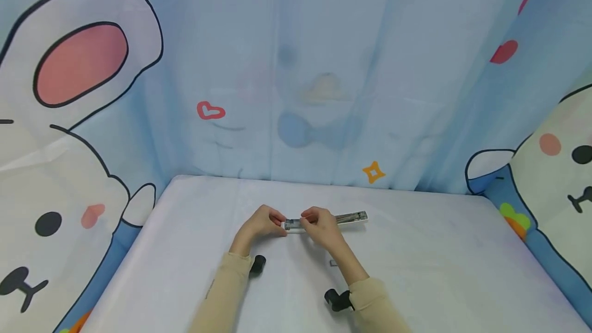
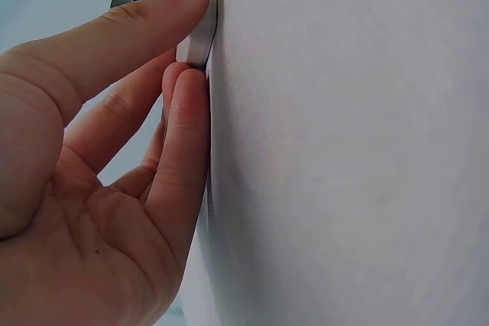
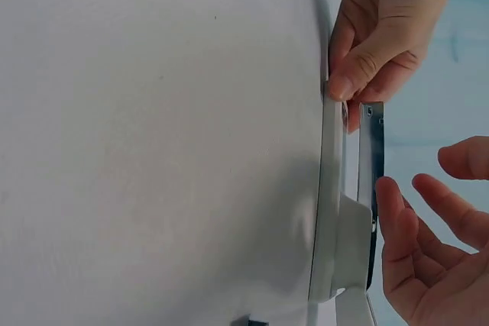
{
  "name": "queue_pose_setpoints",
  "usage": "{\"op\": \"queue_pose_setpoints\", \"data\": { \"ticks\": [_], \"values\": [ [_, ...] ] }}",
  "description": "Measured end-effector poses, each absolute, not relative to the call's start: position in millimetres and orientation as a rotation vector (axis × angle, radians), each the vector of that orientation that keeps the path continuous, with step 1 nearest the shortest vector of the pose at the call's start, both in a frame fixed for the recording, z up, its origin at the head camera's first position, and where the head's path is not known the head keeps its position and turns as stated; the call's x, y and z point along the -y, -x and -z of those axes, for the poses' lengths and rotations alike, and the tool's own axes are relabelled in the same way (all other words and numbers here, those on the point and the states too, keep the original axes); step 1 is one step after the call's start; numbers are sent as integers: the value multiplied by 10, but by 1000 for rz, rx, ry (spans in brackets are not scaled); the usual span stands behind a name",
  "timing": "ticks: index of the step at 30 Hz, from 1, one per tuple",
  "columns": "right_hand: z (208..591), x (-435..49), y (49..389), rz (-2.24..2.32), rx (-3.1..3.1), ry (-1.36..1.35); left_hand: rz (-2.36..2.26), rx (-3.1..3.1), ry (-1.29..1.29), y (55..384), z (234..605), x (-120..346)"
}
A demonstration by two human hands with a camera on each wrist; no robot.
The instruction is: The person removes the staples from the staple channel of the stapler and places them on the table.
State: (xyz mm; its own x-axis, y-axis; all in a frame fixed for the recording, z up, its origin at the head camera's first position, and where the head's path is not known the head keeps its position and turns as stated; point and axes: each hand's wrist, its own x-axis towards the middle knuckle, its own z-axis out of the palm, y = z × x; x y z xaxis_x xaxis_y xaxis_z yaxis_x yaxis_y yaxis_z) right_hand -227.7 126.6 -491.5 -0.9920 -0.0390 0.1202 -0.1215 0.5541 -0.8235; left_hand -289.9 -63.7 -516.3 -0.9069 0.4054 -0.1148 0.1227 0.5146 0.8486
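Note:
A white stapler (image 1: 296, 230) lies opened out lengthwise on the table, its metal strip (image 3: 370, 143) slightly raised above the white base (image 3: 330, 181). My left hand (image 1: 260, 223) pinches the base's left end, thumb on the near side and fingers at the end, as the left wrist view shows. Around the middle of the stapler is my right hand (image 1: 322, 227), its fingers loosely bent and spread. In the right wrist view one of its fingertips (image 3: 388, 191) is at the metal strip's edge; I cannot tell whether it touches. The stapler's far right part (image 1: 356, 217) shows metal inside.
A small grey metal piece (image 1: 333, 262), perhaps a staple strip, lies on the white-covered table (image 1: 439, 271) beside the right forearm. Black wrist cameras (image 1: 337, 300) protrude near the sleeves. A blue cartoon-printed curtain (image 1: 324, 40) hangs behind the table.

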Motion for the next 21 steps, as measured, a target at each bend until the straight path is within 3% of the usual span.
{"op": "queue_pose_setpoints", "data": {
  "ticks": [8, 21],
  "values": [
    [4933, -1194, 2273, -1443, 2714, -9, -1337, -2473, -428, 2880, 5185, 640],
    [4954, -954, 2327, -1816, 2465, 350, -1356, -2474, -458, 2894, 5172, 637]
  ]
}}
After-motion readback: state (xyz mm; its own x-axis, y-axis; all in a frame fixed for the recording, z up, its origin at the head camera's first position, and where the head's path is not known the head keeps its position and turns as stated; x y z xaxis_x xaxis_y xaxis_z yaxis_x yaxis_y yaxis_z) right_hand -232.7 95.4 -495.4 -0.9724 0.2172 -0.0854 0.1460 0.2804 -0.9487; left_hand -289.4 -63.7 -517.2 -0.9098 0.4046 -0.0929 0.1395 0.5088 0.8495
